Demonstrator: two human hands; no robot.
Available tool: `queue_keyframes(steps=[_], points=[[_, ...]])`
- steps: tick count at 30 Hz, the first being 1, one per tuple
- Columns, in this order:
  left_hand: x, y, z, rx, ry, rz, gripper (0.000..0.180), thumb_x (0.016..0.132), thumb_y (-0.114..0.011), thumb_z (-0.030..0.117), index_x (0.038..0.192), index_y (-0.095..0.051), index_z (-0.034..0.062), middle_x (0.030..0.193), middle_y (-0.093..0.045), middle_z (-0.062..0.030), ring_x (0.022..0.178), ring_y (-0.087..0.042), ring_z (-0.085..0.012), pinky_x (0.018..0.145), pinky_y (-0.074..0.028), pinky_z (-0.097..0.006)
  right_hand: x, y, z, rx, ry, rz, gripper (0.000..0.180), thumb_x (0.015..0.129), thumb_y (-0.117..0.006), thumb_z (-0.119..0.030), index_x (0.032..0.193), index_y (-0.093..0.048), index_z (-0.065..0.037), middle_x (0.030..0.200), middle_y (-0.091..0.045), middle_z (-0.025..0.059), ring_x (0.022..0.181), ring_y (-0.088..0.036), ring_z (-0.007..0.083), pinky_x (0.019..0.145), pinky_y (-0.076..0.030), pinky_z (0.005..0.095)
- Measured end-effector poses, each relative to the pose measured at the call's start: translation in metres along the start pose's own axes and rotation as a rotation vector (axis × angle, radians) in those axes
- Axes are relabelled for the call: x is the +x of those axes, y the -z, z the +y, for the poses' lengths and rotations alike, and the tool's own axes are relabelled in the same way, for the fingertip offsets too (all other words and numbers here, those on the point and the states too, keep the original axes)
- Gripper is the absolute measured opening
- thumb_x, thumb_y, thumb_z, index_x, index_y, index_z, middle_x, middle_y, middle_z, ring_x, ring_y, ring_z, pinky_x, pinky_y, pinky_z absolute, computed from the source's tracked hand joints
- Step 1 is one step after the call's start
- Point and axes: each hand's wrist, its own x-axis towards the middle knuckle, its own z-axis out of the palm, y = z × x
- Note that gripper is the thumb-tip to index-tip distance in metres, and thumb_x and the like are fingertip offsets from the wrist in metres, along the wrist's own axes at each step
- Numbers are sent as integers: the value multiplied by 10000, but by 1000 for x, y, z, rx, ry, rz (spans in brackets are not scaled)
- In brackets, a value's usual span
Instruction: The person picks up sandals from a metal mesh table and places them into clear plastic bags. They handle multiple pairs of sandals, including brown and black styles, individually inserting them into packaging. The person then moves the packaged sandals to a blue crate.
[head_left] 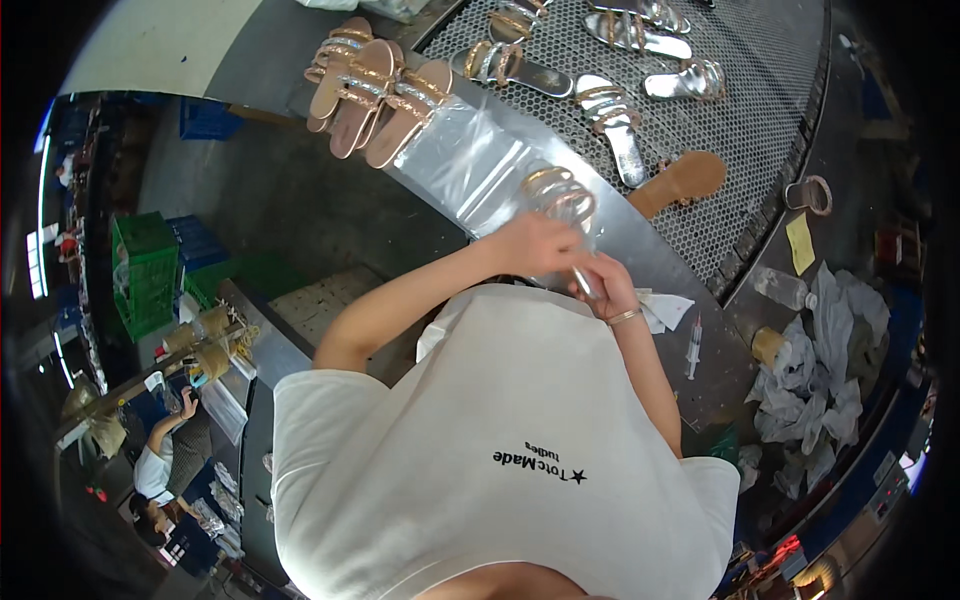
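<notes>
Head view: both hands meet at the near tabletop [700,290] edge, left hand [535,243] fingers clamped on a strappy sandal [562,195] over a clear plastic bag [465,160], right hand [607,285] fingers closed on its heel. Rose-gold sandals [365,85] are stacked left; silver sandals [610,120] lie on the perforated mesh [740,130]; a syringe [693,345] and crumpled rags [815,390] sit right.

A strappy sandal [562,195] with gold and silver bands (sole mostly hidden) is held upright above the counter's [655,262] edge, beside a clear plastic bag [470,160] lying flat.
</notes>
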Motion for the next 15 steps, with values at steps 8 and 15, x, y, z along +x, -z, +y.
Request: queue_keyframes(steps=[8,15], points=[[5,10,-25,-882,943,896,375,829,-547,245,1156,-503,68,1040,-565,-100,916,-566,-243,837,-447,-385,25,-58,-31,-174,461,59,313,868,-522,-133,1145,-473,5,871,-569,57,788,-573,147,651,-512,330],[1,24,-39,-1737,1192,1024,387,905,-435,261,1211,-433,23,1105,-559,-125,956,-586,-228,829,-483,-374,147,57,-99,-1701,842,1072,645,698,-697,-367,1200,-441,-52,1113,-520,136,999,-501,273,855,-400,406]])
